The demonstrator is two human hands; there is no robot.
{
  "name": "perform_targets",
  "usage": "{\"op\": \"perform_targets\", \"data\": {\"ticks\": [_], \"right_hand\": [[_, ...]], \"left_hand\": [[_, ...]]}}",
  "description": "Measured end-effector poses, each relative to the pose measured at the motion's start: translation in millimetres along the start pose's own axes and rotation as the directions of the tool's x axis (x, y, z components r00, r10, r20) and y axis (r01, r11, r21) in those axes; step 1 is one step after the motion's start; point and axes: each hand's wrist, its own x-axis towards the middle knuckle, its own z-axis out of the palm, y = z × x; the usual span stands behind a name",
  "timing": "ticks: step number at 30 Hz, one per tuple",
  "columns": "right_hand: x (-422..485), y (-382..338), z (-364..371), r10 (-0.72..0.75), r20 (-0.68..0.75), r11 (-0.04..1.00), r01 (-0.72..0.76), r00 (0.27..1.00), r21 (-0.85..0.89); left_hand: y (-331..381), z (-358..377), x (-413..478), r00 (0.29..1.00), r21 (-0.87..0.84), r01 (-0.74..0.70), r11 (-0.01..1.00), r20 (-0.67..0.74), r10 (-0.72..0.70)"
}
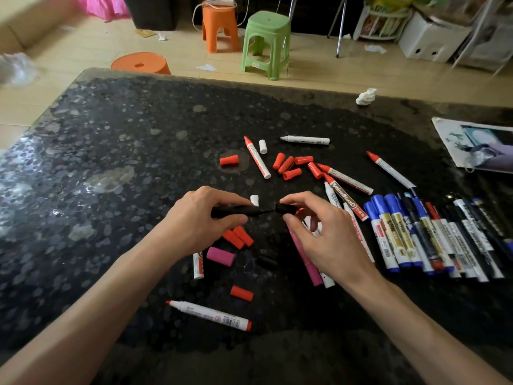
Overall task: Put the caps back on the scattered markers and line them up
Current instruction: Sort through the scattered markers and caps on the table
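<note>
The left hand (206,218) pinches a black marker (238,211) between thumb and fingers, palm down, and its fingers hide most of the barrel. The marker lies nearly level above the table (97,151), long axis left to right, tip pointing right. The right hand (322,234) holds a black cap (283,208) between thumb and forefinger, just at the tip; whether cap and tip touch is hard to tell against the dark top. The other right fingers curl loosely. Both forearms come in from the bottom edge, cut off by the frame.

Under the right hand lies a pink marker (306,259), its upper end hidden, with a white one beside it. A pink cap (220,256) and red caps (238,237) lie below the left hand, and a red-tipped marker (209,315) nearer the person. More red caps (288,165) cluster farther out among uncapped red markers. To the right, a row of capped markers (433,237) lies side by side, ends partly blurred.
</note>
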Motion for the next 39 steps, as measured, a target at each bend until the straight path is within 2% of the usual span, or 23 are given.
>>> {"op": "perform_targets", "data": {"ticks": [8,14,18,22,26,32,34,37,39], "right_hand": [[-2,-2,4,-0.029,-0.003,0.998,0.029,1.0,0.064],[-4,-4,7,-0.032,-0.069,0.991,0.041,0.997,0.13],[-8,-3,6,0.001,-0.024,0.985,0.003,1.0,0.172],[-6,-1,-2,0.03,0.064,0.979,-0.042,0.997,0.198],[-2,0,-4,0.057,0.136,0.989,-0.075,0.989,0.127],[-11,4,2,0.054,0.076,0.987,-0.042,0.996,-0.157],[-16,1,7,0.013,0.125,0.974,0.016,0.992,-0.225],[-22,1,19,-0.081,0.254,0.924,0.168,0.964,-0.342],[-25,3,23,-0.103,0.278,0.907,0.204,0.955,-0.368]], "left_hand": [[0,3,0,1.0,-0.01,-0.02,1.0,-0.005,0.02],[10,11,-1,0.998,-0.017,-0.062,0.998,-0.023,0.061],[12,15,-3,0.997,0.044,-0.061,0.997,-0.052,0.063],[11,13,-2,0.997,0.027,-0.077,0.997,0.009,0.077],[10,14,-3,0.997,0.036,-0.068,0.997,0.043,0.067],[5,9,-4,0.999,0.271,0.017,0.962,0.027,-0.026],[7,9,-5,0.999,0.288,0.016,0.957,0.036,-0.028],[5,9,-5,0.996,0.228,-0.008,0.974,0.092,-0.014],[3,10,-4,0.993,0.232,-0.03,0.972,0.118,0.003]]}}
